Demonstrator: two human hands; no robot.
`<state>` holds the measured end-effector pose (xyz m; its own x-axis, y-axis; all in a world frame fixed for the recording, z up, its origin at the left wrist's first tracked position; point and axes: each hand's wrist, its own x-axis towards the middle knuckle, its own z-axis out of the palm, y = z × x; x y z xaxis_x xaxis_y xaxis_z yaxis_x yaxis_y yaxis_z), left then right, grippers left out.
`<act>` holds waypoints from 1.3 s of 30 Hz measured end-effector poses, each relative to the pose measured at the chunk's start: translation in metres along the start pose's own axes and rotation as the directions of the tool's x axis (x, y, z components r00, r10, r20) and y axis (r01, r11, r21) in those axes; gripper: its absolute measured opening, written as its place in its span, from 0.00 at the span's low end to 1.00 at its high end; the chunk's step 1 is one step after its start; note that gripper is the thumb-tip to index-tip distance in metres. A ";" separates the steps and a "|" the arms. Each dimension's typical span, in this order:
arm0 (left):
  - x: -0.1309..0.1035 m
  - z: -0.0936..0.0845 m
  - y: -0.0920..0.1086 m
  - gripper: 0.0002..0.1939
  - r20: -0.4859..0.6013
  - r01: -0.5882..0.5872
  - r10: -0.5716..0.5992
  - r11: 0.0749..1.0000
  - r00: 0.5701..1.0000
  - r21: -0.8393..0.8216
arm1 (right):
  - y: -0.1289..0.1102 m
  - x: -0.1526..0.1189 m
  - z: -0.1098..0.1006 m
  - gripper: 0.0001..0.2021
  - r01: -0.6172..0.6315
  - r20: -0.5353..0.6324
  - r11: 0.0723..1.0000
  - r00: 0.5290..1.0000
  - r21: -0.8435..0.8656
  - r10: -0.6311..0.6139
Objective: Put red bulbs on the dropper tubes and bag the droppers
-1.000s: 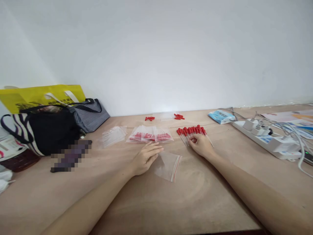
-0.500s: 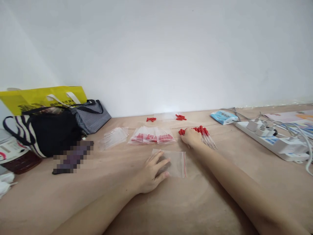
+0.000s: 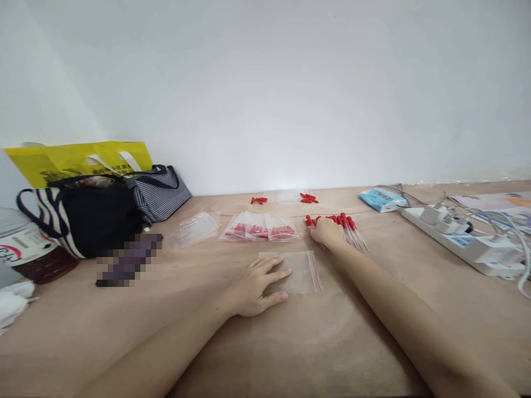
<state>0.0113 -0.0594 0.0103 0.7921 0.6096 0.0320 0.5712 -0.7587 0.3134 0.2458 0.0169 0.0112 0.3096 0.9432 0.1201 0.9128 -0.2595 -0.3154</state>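
Note:
My left hand (image 3: 259,287) lies with fingers spread on a clear zip bag (image 3: 296,276) that has a red strip along its right side. My right hand (image 3: 327,232) reaches forward into a row of thin pale sticks with red heads (image 3: 348,224). Its fingers are curled down among the red heads, and what they pinch, if anything, is hidden. Left of it, overlapping clear zip bags with red pieces inside (image 3: 259,229) lie flat. Farther left is a fanned stack of clear bags (image 3: 199,228).
Small piles of red pieces (image 3: 259,200) (image 3: 309,198) lie near the wall. A blue tissue pack (image 3: 381,200) and a white power strip (image 3: 452,235) with chargers and cables are on the right. A black bag (image 3: 99,215), striped bag (image 3: 160,193) and bottle (image 3: 41,251) stand left.
The camera view has shifted slightly. My right hand stays at the red-headed sticks, with its fingertips a little lower among them. My left hand remains on the zip bag, whose edge now lies more slanted.

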 end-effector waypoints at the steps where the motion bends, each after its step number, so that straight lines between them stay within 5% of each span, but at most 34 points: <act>1: 0.000 0.001 0.002 0.24 -0.016 0.014 -0.014 1.000 1.000 0.011 | 0.003 -0.001 -0.003 0.14 0.011 -0.005 1.000 1.000 0.009 -0.011; 6: 0.001 0.001 0.000 0.21 -0.092 0.044 -0.044 0.999 0.995 -0.003 | 0.034 -0.012 -0.013 0.14 0.210 -0.118 0.913 0.977 0.350 -0.180; 9: 0.002 -0.001 -0.006 0.19 -0.117 0.006 -0.011 0.999 0.993 -0.041 | 0.054 -0.030 -0.008 0.16 0.272 -0.198 0.636 0.962 0.722 -0.188; 11: 0.002 -0.001 -0.008 0.20 -0.094 -0.027 0.021 0.998 0.995 -0.063 | 0.062 -0.043 -0.002 0.26 0.237 -0.198 0.471 0.971 0.850 -0.133; 14: 0.003 -0.002 -0.007 0.21 -0.069 -0.039 0.033 0.995 0.997 -0.094 | 0.061 -0.056 0.002 0.38 0.166 -0.141 0.366 0.985 0.916 -0.096; 17: 0.003 -0.005 -0.004 0.23 -0.072 -0.023 0.014 0.992 0.997 -0.126 | 0.054 -0.063 0.003 0.38 0.109 -0.080 0.349 0.992 0.931 -0.098; 26: 0.001 -0.007 -0.006 0.32 0.001 0.078 -0.079 0.975 0.997 -0.207 | 0.040 -0.075 0.007 0.19 -0.196 0.202 0.061 0.971 0.979 -0.126; 33: 0.000 -0.004 -0.009 0.33 -0.016 0.057 -0.063 0.973 0.998 -0.224 | 0.043 -0.079 -0.004 0.16 -0.190 0.278 0.353 0.936 0.916 -0.217; 39: 0.002 -0.003 -0.009 0.29 -0.029 0.046 -0.052 0.981 0.998 -0.186 | 0.040 -0.081 -0.004 0.15 -0.110 0.266 0.450 0.916 0.886 -0.301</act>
<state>0.0073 -0.0506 0.0109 0.7547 0.6547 0.0432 0.5567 -0.6738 0.4859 0.2578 -0.0707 -0.0071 -0.0624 0.9970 -0.0455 0.1405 -0.0364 -0.9894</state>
